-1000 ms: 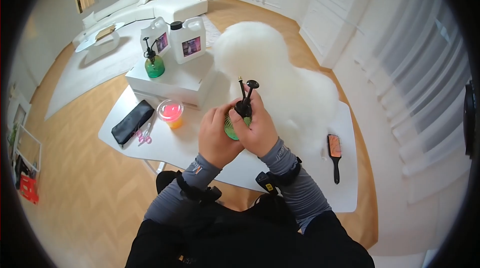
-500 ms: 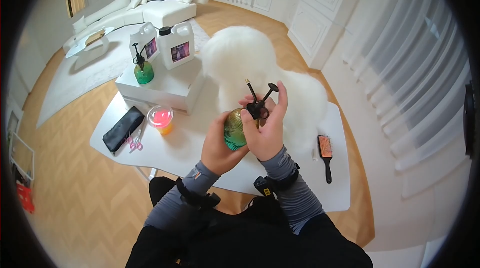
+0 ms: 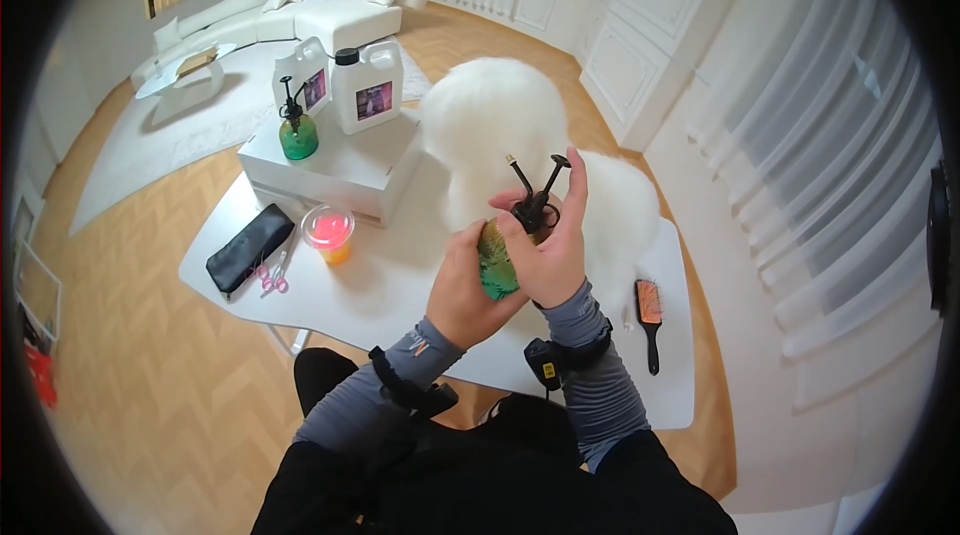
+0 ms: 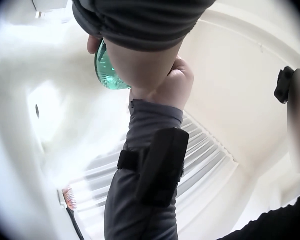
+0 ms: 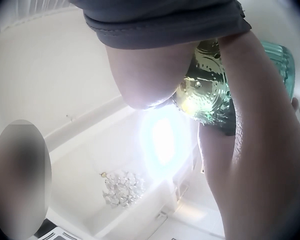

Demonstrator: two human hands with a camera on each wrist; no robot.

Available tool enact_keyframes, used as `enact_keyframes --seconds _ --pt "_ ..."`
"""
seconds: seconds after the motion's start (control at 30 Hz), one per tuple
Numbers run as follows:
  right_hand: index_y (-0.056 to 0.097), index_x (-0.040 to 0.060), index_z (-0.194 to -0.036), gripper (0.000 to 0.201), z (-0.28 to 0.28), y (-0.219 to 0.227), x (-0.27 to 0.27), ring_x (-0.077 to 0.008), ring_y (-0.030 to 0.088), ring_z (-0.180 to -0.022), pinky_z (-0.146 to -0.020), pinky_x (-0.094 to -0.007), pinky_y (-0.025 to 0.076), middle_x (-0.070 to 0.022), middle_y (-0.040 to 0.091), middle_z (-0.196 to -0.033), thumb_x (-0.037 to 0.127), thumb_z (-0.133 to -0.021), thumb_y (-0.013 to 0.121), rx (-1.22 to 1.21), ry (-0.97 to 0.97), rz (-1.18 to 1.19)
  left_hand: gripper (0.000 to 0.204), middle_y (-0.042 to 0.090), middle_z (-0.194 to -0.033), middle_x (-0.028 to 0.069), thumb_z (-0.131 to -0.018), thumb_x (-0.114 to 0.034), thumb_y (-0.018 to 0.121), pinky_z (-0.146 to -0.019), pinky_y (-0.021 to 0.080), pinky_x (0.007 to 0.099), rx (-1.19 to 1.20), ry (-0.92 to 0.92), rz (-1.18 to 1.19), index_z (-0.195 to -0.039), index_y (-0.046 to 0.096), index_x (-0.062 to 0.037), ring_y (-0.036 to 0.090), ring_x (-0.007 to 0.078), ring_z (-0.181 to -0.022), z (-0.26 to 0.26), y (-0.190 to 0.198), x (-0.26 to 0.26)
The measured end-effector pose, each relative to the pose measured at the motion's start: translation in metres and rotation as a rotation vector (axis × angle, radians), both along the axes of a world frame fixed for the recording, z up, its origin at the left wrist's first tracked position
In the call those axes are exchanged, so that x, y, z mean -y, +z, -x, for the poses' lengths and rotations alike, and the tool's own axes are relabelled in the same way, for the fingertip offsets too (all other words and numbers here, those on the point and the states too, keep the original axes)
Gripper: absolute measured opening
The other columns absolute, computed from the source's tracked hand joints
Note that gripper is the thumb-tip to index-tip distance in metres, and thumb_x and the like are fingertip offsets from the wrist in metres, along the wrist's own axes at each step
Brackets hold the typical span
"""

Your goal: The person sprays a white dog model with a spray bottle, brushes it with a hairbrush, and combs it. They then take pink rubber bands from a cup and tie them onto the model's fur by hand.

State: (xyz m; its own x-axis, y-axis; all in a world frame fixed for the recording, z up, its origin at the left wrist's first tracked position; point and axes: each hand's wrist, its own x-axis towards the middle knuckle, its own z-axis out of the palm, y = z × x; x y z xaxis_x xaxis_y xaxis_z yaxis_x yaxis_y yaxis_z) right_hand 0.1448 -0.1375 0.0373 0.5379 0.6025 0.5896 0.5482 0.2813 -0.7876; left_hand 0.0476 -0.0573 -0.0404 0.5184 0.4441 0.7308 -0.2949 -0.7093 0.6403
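Observation:
Both hands hold a ribbed glass spray bottle (image 3: 496, 273), green at the base and yellowish above, with a black pump top. My left hand (image 3: 463, 293) grips the lower body from the left. Around the collar, my right hand (image 3: 556, 263) holds on with its thumb across the front, while one finger points up beside the plunger. The bottle leans to the right, over the near part of the table. Droplets show on the glass bottle (image 5: 205, 95) in the right wrist view. In the left wrist view, only its green base shows past the hands.
Fluffy white fur (image 3: 500, 120) covers a form behind the hands. A paddle brush (image 3: 649, 315) lies right. To the left are a black pouch (image 3: 250, 247), pink-handled scissors (image 3: 272, 281) and a lidded cup (image 3: 329, 233). A white box (image 3: 320, 180) bears jugs (image 3: 368, 95) and another spray bottle (image 3: 298, 138).
The bottle has tipped to the right and more of its glass shows. One right finger has straightened upward beside the plunger. Both hands still hold the bottle.

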Motion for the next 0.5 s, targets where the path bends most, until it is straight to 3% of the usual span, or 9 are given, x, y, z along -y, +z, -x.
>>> enact_keyframes --seconds 0.07,0.17,0.23,0.33,0.37,0.4,0.47,0.5 --pt "0.009 0.0036 -0.165 0.091 0.000 0.000 -0.001 -0.0145 0.070 -0.090 -0.088 -0.0291 0.056 -0.0074 0.070 -0.100 0.002 -0.095 0.068 -0.078 0.034 -0.053 0.090 0.058 -0.135 0.0224 -0.076 -0.017 0.093 -0.104 0.049 0.0433 -0.011 0.003 0.013 -0.147 0.040 0.0007 0.061 0.0368 -0.124 0.000 0.000 0.000" --pt "0.010 0.0033 -0.165 0.091 -0.006 -0.001 0.001 -0.0138 0.070 -0.089 -0.086 -0.0281 0.055 -0.0056 0.069 -0.097 0.002 -0.095 0.067 -0.004 0.032 -0.025 0.092 0.057 -0.139 0.0214 -0.077 -0.020 0.093 -0.104 0.049 0.0438 0.035 -0.073 -0.002 -0.148 0.039 0.0006 0.061 0.0358 -0.126 0.003 0.005 -0.005" --pt "0.010 0.0030 -0.165 0.090 -0.009 0.004 0.003 -0.0133 0.070 -0.088 -0.085 -0.0277 0.055 -0.0053 0.069 -0.097 0.001 -0.095 0.067 0.000 0.015 -0.029 0.088 0.059 -0.139 0.0197 -0.079 -0.020 0.091 -0.100 0.051 0.0417 -0.063 -0.262 -0.020 -0.148 0.041 0.0000 0.061 0.0326 -0.127 0.019 0.013 -0.018" --pt "0.013 0.0029 -0.165 0.088 -0.024 0.016 0.001 -0.0124 0.069 -0.085 -0.082 -0.0269 0.055 -0.0049 0.069 -0.097 0.000 -0.095 0.066 0.042 -0.031 -0.069 0.082 0.059 -0.138 0.0186 -0.082 -0.022 0.088 -0.094 0.052 0.0390 -0.011 -0.247 0.020 -0.148 0.045 0.0011 0.063 0.0310 -0.119 0.015 -0.036 -0.048" --pt "0.014 0.0031 -0.165 0.087 -0.027 0.026 0.001 -0.0123 0.068 -0.085 -0.082 -0.0270 0.055 -0.0051 0.069 -0.097 0.000 -0.094 0.066 0.088 -0.037 -0.061 0.069 0.063 -0.132 0.0159 -0.085 -0.020 0.084 -0.089 0.051 0.0361 0.011 -0.131 0.103 -0.142 0.051 -0.0005 0.064 0.0271 -0.113 0.010 -0.052 -0.052" --pt "0.015 0.0033 -0.165 0.087 -0.029 0.036 -0.001 -0.0122 0.068 -0.085 -0.082 -0.0270 0.055 -0.0053 0.069 -0.097 0.001 -0.094 0.066 0.135 -0.045 -0.050 0.069 0.063 -0.132 0.0159 -0.085 -0.020 0.084 -0.089 0.051 0.0361 0.006 -0.132 0.101 -0.142 0.051 -0.0005 0.064 0.0271 -0.113 0.005 -0.063 -0.058" --pt "0.016 0.0035 -0.165 0.087 -0.026 0.052 -0.008 -0.0123 0.068 -0.085 -0.082 -0.0276 0.055 -0.0060 0.068 -0.097 0.002 -0.094 0.066 0.112 -0.020 -0.080 0.062 0.064 -0.125 0.0152 -0.087 -0.022 0.082 -0.087 0.051 0.0370 -0.040 0.102 0.290 -0.138 0.053 -0.0022 0.064 0.0271 -0.107 -0.004 -0.083 -0.068" --pt "0.016 0.0035 -0.165 0.087 -0.027 0.057 -0.011 -0.0125 0.067 -0.084 -0.081 -0.0281 0.055 -0.0064 0.068 -0.097 0.002 -0.094 0.066 0.132 -0.015 -0.084 0.058 0.065 -0.121 0.0137 -0.088 -0.024 0.081 -0.086 0.051 0.0368 -0.061 0.113 0.290 -0.135 0.054 -0.0027 0.063 0.0262 -0.105 -0.007 -0.090 -0.071"
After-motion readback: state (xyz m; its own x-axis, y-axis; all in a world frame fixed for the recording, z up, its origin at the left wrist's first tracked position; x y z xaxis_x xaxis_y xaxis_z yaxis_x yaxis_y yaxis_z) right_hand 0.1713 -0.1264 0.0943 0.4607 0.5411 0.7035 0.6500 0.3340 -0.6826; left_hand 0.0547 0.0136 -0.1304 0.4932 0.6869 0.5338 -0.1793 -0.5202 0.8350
